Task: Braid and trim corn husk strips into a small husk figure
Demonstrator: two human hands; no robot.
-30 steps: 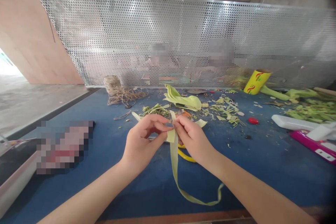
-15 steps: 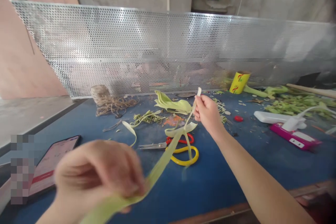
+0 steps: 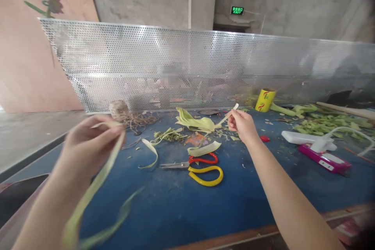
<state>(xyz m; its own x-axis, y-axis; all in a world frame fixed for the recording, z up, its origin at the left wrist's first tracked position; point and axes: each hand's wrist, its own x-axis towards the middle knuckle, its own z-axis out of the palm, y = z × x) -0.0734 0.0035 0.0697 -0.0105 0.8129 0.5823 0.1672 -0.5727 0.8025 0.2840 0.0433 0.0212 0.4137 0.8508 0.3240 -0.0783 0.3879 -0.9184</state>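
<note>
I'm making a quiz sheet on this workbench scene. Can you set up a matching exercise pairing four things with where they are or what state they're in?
Things:
1. scissors
2. long leaf strip
3. yellow roll
4. short pale strip

Places or states:
A. pinched in the right hand
B. standing by the perforated metal screen
C. lying flat on the blue table, blades pointing left
D. hanging from the raised left hand

Pairs: 1-C, 2-D, 3-B, 4-A

Left hand (image 3: 88, 144) raised, seemingly pinched; right hand (image 3: 241, 125) pinched, outstretched.
</note>
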